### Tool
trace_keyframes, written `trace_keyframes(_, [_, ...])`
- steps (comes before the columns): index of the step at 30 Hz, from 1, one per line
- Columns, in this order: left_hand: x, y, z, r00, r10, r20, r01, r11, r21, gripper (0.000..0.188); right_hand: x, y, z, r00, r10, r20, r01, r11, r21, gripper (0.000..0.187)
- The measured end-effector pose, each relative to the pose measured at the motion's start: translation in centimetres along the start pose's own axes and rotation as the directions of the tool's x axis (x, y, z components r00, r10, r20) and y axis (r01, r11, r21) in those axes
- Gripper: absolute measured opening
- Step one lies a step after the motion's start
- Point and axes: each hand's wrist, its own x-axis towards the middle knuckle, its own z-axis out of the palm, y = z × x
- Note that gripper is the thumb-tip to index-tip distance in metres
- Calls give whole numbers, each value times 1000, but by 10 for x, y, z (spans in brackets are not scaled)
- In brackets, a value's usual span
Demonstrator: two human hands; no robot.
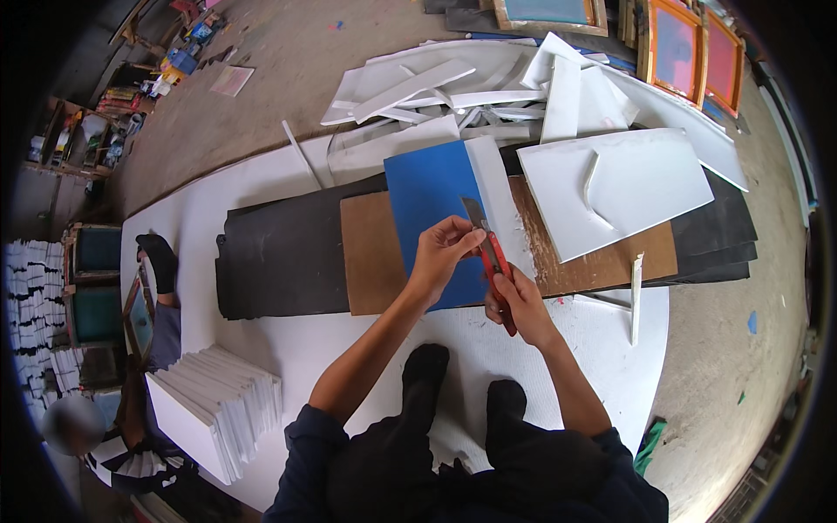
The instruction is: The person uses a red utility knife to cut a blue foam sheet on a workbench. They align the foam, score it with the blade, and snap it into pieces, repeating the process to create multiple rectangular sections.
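In front of me my right hand [520, 301] is wrapped round a red utility knife [495, 261]. Its broad blade sticks out at the front, pointing up and away. The fingers of my left hand [446, 253] pinch the front end of the knife, close to the base of the blade. Under both hands lies a blue sheet [436, 192], with a white strip [495, 179] along its right side. These rest on a brown board [370, 253], which lies over dark grey sheets [279, 248]. A white panel [610, 192] lies to the right, a thin curved offcut [593, 187] on it.
White offcuts [436, 87] are heaped beyond the boards. A stack of white panels [218, 405] stands at lower left, near another person's leg [166, 322]. Framed screens [676, 52] lean at the far right. A narrow white strip [636, 301] lies on the right.
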Motion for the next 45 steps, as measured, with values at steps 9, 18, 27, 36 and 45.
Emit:
trace_keyframes(9, [-7,-3,9,999,-49,-10,47,989,-139,10,-14,-14,0,988,-27,155,11,995,104,31])
trace_keyframes(18, [9,-10,-32,954,268,132,-178,155,972,58,73,-50,-44,935,-201,-293,-7,814,-581,24])
trace_keyframes(27, [36,-17,-26,995,59,84,-81,-58,995,104,175,-64,-39,938,-137,-318,-207,517,-831,25])
trace_keyframes(36, [39,-25,-31,997,60,49,-45,-75,996,111,199,-68,-30,916,-102,-388,-301,464,-833,28])
trace_keyframes(45, [42,-27,-27,1000,3,-2,2,-85,996,112,140,-63,-31,918,184,-350,-396,436,-808,30])
